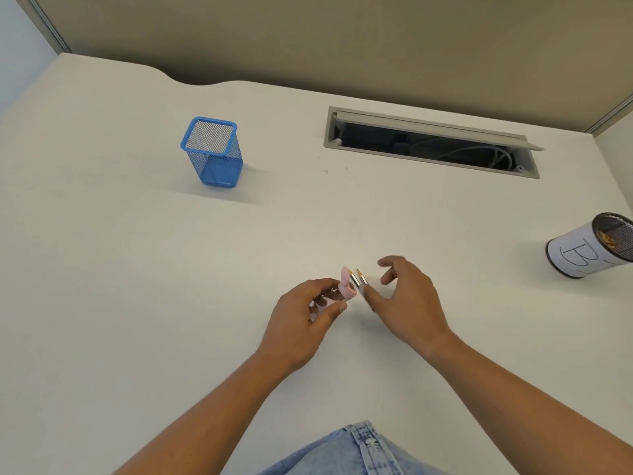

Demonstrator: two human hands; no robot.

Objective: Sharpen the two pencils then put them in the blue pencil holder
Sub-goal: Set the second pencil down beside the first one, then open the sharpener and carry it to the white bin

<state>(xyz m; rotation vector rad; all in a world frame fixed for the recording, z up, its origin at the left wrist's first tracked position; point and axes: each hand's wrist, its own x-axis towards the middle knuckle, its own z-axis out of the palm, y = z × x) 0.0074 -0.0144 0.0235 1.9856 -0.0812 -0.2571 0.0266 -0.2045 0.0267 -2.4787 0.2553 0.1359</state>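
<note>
Two short pencils (359, 278) lie side by side on the white desk (137, 269), tips pointing away from me. My left hand (305, 317) grips a pink sharpener with a clear body (337, 293), just left of the pencils. My right hand (407, 296) hovers over the pencils' near ends with its fingers spread; its thumb touches or covers their lower part. The blue mesh pencil holder (214, 154) stands upright at the far left, with nothing visible inside.
A black mesh cup wrapped in white paper marked "B" (589, 248) stands at the right edge with shavings inside. An open cable slot (431, 144) is cut into the desk's far side. A partition wall rises behind the desk.
</note>
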